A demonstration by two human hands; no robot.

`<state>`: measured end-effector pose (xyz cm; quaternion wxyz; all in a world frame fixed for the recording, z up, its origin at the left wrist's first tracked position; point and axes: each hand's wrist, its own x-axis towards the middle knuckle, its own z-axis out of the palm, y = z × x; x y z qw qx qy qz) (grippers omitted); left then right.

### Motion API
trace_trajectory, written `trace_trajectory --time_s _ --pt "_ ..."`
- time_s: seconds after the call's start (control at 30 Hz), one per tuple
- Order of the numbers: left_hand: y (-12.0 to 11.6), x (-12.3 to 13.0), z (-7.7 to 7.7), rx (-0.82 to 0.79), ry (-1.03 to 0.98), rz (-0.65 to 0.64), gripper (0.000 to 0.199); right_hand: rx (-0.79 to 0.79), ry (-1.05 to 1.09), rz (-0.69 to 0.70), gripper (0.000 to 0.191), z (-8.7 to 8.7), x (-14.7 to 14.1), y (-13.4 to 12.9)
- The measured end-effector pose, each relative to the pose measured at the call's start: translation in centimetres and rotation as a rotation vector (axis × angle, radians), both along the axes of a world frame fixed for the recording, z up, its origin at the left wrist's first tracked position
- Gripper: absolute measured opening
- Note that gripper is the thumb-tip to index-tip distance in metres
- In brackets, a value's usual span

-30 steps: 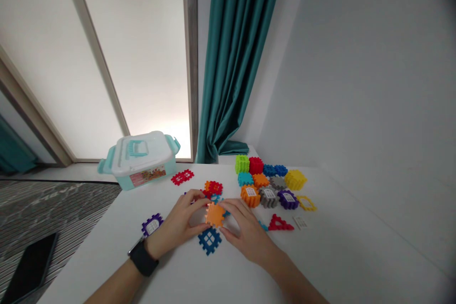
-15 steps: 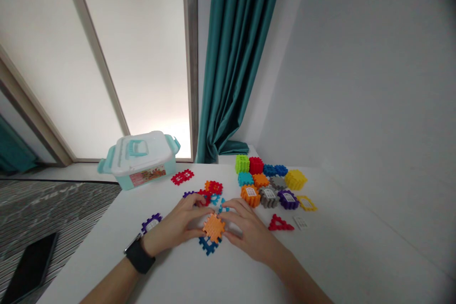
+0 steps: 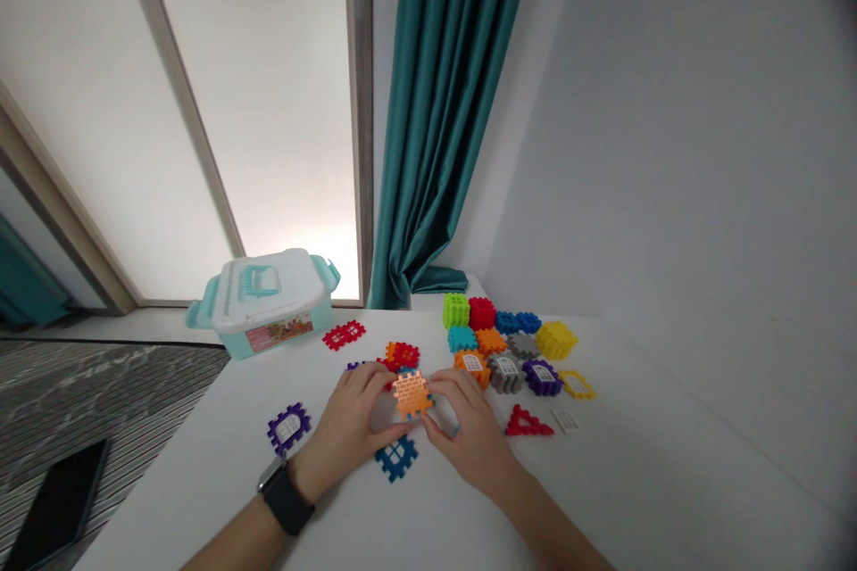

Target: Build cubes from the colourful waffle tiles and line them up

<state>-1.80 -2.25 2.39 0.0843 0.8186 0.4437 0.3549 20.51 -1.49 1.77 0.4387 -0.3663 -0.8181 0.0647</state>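
Note:
An orange brick-patterned tile [image 3: 411, 394] is held between both hands above the white table. My left hand [image 3: 352, 415] grips its left side with fingers and thumb, and my right hand [image 3: 465, 424] pinches its right side. Bits of blue show along the tile's lower edge. Just below the hands lies a dark blue window piece [image 3: 396, 457]. Behind the tile are red and orange pieces [image 3: 403, 355], partly covered by it. A purple piece [image 3: 289, 427] lies left of my left wrist.
Stacks of coloured pieces, among them a yellow stack [image 3: 556, 340], stand at the back right. Nearer are a red triangle [image 3: 528, 421] and a white piece [image 3: 566, 420]. A lidded box [image 3: 268, 303] stands at the back left, beside a flat red piece [image 3: 344, 335].
Both hands have moved the orange tile away from me and slightly right, and its tilt has changed. More of the dark blue piece and the purple piece now shows.

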Motion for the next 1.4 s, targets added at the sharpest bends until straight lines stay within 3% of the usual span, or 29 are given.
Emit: trace_trajectory --time_s 0.37,0.53,1.4 --pt "0.6 -1.2 0.1 0.040 0.038 0.052 0.045 0.000 -0.052 0.025 0.033 -0.1 0.5 0.3" --pt "0.6 -1.3 0.1 -0.010 0.030 0.009 0.047 0.028 -0.082 0.087 0.031 0.0 0.6 0.3" --pt "0.1 -0.6 0.4 -0.128 -0.126 -0.071 0.042 -0.009 -0.060 0.099 0.020 0.2 0.6 0.2"
